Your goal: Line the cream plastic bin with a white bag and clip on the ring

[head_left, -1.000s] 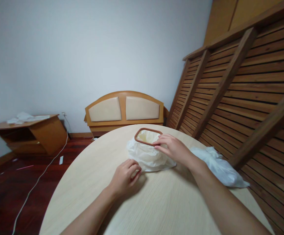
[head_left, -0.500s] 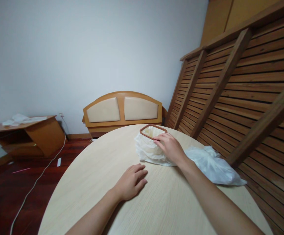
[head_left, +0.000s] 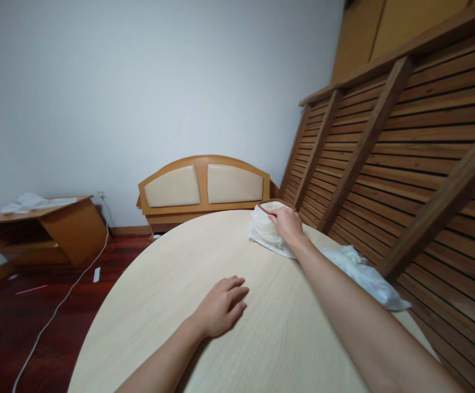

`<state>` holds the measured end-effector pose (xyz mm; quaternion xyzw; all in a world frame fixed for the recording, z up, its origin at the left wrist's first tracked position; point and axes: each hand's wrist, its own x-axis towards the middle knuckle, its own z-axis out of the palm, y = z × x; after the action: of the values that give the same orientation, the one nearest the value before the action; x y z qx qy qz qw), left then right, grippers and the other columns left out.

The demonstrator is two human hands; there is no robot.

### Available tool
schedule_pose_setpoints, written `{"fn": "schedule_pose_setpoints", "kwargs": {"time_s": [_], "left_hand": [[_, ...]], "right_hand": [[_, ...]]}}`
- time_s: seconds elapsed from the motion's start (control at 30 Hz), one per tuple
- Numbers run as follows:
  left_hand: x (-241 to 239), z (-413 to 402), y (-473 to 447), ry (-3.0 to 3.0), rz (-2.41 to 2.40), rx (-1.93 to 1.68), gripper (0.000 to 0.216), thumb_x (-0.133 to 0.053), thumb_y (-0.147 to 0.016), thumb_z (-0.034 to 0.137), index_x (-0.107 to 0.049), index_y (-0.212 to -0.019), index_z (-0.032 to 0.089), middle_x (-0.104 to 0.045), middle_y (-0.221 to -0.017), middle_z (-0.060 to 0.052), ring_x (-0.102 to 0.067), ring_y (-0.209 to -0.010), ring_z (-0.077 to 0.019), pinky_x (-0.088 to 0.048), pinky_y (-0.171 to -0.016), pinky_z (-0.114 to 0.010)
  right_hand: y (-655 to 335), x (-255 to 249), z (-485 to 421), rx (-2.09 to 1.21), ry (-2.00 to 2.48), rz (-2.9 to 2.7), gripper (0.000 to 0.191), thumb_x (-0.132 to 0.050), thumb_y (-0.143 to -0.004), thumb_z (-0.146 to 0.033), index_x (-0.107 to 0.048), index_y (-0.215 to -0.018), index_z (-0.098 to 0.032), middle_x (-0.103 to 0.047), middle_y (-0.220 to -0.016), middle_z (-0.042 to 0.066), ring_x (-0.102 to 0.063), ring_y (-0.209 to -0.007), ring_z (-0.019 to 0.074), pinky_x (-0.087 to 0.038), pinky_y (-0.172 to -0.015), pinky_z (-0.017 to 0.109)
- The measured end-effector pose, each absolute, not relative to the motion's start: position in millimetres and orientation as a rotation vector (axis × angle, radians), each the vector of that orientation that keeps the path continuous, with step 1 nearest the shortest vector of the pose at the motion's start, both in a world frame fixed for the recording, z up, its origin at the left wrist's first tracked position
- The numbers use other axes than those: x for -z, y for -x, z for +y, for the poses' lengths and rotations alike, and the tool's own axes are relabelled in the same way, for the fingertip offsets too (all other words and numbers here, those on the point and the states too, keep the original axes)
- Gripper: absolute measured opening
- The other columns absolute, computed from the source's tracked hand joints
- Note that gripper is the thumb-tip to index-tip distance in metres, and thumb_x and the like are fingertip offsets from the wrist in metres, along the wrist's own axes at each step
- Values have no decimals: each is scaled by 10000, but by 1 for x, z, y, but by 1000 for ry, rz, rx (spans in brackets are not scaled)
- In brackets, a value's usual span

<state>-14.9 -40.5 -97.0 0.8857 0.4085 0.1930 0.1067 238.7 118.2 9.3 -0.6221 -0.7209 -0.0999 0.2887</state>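
Observation:
A small bin with a brown rim (head_left: pixel 271 203) and a white plastic liner (head_left: pixel 263 233) stands at the far right edge of the round table (head_left: pixel 172 284). My right hand (head_left: pixel 289 225) reaches out to it, fingers closed on its near rim. My left hand (head_left: pixel 221 305) lies flat on the tabletop near the middle, fingers stretched out, holding nothing.
A crumpled white plastic bag (head_left: pixel 364 275) lies on the table's right side beside my right forearm. A slatted wooden bed frame (head_left: pixel 405 158) leans against the wall at right. A headboard (head_left: pixel 205 188) and a low wooden cabinet (head_left: pixel 45 229) stand behind; a cable (head_left: pixel 57 311) runs across the floor.
My right hand has pushed the lined bin away toward the far right edge of the table. My left hand let go of the liner and now rests flat on the table.

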Motion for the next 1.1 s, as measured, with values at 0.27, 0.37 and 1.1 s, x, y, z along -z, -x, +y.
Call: {"fn": "schedule_pose_setpoints", "kwargs": {"time_s": [0.27,0.37,1.1], "left_hand": [[94,-41,15,-2593,1206,-588,377,-545,-949,293,-630,-1306,205,-579,-1442,-127,-510,-1362,-295,-423,-1140,-511],[95,-41,15,-2588,1209,-595,376,-550,-945,296,-634,-1301,208,-581,-1440,-128,-513,-1358,-298,-426,-1137,-514],[100,-44,9,-2588,1236,-620,395,-546,-937,291,-621,-1321,232,-556,-1469,-122,-484,-1387,-297,-394,-1154,-533]], "right_hand": [[-261,-10,120,380,1904,-1781,276,-542,-985,-300,-767,-1129,-232,-731,-1112,140,-609,-1066,292,-428,-872,391],[-269,-11,114,409,1937,-1758,277,-532,-988,-299,-768,-1120,-237,-728,-1116,134,-598,-1070,294,-412,-875,401],[-297,10,78,485,1758,-1829,405,-492,-956,-260,-615,-1334,-179,-618,-1331,145,-501,-1216,322,-396,-999,443]]}}
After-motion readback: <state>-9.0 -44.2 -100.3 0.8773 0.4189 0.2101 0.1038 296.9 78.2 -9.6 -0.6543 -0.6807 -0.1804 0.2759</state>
